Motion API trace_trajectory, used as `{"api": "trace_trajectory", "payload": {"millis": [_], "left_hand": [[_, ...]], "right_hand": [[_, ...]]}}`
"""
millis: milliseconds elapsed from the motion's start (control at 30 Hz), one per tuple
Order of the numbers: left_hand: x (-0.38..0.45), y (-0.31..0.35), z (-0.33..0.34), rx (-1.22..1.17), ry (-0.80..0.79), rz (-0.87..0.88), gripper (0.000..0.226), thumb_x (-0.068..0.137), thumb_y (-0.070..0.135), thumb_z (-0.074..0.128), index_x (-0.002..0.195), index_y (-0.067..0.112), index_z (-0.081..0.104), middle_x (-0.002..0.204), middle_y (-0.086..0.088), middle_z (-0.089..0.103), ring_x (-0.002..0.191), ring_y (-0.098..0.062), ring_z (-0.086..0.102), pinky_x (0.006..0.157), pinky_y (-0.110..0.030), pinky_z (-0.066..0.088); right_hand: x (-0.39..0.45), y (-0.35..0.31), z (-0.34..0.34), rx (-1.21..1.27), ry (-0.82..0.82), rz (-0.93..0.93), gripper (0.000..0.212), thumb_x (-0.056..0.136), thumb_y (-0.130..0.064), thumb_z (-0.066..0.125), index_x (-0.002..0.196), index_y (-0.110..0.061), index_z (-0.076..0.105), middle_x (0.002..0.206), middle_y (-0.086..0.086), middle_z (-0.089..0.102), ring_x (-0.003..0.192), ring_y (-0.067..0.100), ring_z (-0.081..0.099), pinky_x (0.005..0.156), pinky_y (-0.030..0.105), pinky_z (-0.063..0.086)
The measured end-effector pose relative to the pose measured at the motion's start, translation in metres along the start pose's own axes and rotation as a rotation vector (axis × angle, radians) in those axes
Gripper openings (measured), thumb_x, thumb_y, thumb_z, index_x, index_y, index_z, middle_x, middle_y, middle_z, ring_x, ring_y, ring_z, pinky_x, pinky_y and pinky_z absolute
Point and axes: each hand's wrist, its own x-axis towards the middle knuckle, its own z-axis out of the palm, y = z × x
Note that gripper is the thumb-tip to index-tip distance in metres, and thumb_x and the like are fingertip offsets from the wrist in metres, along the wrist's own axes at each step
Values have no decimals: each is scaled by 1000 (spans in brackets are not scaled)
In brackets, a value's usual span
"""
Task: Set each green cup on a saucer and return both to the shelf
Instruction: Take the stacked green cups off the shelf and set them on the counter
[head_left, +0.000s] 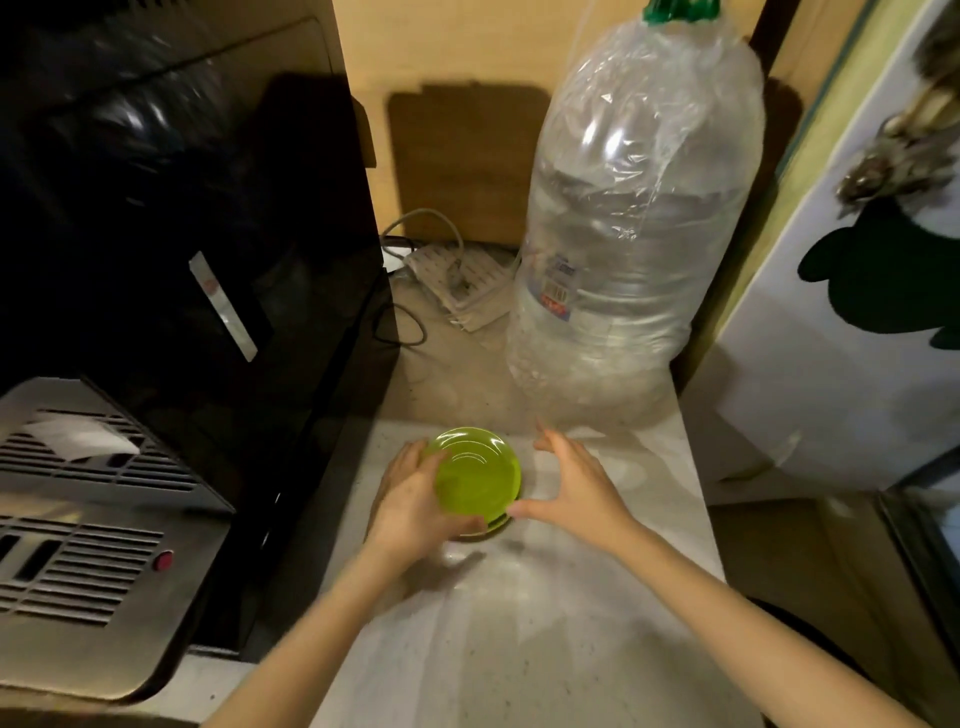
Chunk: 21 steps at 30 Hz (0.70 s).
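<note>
A translucent green saucer (478, 475) lies low over the pale countertop (519, 623), with the rim of a second green piece just showing under its near edge. My left hand (415, 504) grips the saucer's left side, thumb over the near rim. My right hand (576, 483) is spread open just right of the saucer, its thumb tip touching the near right rim. No green cup is in view.
A big clear water bottle (634, 234) in a plastic bag stands right behind the saucer. A black appliance (218, 249) and a vented metal box (88, 514) fill the left. A power strip (462, 280) with cables lies at the back. A white fridge door (857, 338) is on the right.
</note>
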Motion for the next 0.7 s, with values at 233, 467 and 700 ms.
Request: {"api": "trace_trajectory", "payload": {"millis": [233,467,700], "left_hand": [[29,71,-63,-46,-180,157,65,64,34,78,122,17,56,127,-2,59,117,-16,54,97,-26,40],[41,157,-132,-191,-233,332,51,68,23,77,115,12,60,109,-7,68,94,-10,64,87,-23,49],[37,235,-213,-226,-62,510,45,70,29,74,111,17,62,107,-6,69,95,-13,63,83,-21,47]], "right_hand": [[5,-41,-84,50,34,-100,98,59,-38,82,140,-21,29,125,3,56,109,16,56,95,30,46],[3,-91,-183,-12,111,-178,78,65,-37,79,132,-24,42,115,-2,60,88,13,64,79,26,52],[-11,-143,-280,-98,281,-279,50,76,-33,70,122,-20,54,108,-4,62,84,3,62,67,11,47]]}}
